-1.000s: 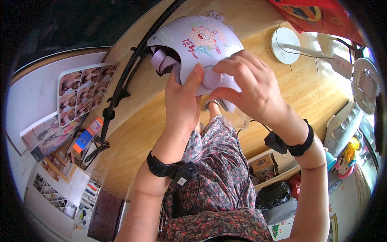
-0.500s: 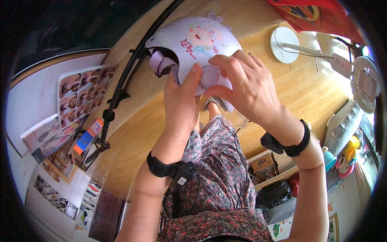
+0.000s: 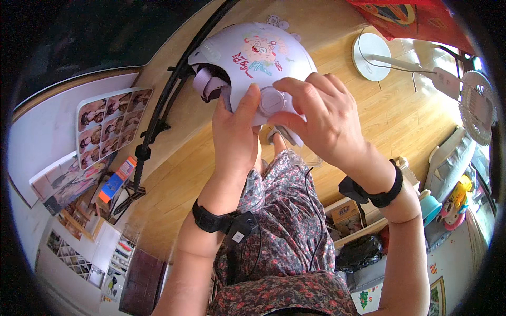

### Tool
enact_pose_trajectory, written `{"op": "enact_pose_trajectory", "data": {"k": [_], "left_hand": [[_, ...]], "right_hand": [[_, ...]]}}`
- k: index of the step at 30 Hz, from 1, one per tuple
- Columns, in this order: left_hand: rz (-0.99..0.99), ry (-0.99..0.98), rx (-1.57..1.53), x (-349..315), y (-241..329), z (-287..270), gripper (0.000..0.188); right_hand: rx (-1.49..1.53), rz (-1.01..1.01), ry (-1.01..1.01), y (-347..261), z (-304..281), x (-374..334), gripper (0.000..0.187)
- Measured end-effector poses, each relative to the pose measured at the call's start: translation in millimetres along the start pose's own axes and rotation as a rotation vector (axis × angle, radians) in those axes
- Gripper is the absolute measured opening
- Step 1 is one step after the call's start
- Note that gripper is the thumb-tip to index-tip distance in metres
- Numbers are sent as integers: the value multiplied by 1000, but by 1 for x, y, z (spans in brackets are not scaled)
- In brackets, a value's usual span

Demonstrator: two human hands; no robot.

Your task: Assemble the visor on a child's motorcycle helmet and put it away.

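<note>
A pale lilac helmet (image 3: 232, 47) with a red and teal cartoon print is held up in front of me, a lilac strap (image 3: 208, 84) at its left opening. My left hand (image 3: 234, 131) grips the lower rim, thumb lying on the shell. A round raised disc (image 3: 272, 101) sits on the lower part of the shell. Around this disc's right side, my right hand (image 3: 329, 113) curls its index finger and thumb, touching the helmet at the disc's edge. Its other fingers are bent above the shell.
A black bar (image 3: 158, 100) runs along the left, beside a photo sheet (image 3: 110, 124) and an orange-blue box (image 3: 117, 179). At the upper right stands a white fan (image 3: 371, 58) on the wooden floor. An open drawer with a cardboard box (image 3: 345, 210) is at the right.
The helmet and both hands have shifted very slightly left. The right index finger and thumb have moved a little around the disc's edge. The left hand keeps its hold.
</note>
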State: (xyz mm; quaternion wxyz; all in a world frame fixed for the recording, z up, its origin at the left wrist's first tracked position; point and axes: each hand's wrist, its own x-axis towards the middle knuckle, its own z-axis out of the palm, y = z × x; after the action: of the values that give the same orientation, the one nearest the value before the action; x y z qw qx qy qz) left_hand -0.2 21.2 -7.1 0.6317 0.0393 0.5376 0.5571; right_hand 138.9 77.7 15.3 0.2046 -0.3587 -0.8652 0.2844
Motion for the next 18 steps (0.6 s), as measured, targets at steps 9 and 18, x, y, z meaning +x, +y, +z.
{"op": "enact_pose_trajectory", "data": {"k": [9, 18], "left_hand": [[-8, -6, 12, -1, 0, 1, 39], [-11, -14, -14, -2, -2, 2, 37]], "right_hand": [[96, -18, 63, -1, 1, 3, 39], [183, -137, 134, 3, 3, 4, 47]]}}
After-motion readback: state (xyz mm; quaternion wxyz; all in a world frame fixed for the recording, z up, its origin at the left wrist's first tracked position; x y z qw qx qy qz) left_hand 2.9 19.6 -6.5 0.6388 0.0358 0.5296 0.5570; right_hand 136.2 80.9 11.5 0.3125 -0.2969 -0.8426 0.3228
